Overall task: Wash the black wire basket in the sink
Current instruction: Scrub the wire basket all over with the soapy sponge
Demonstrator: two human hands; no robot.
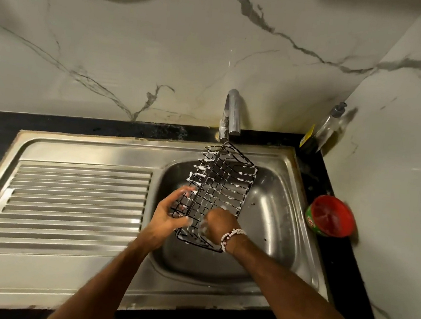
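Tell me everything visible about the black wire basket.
The black wire basket is a rectangular grid of thin metal-looking wire with low sides, flecked with white foam. It is tilted over the sink basin, far end raised under the faucet. The left hand grips its left edge; the curled right hand touches its near end.
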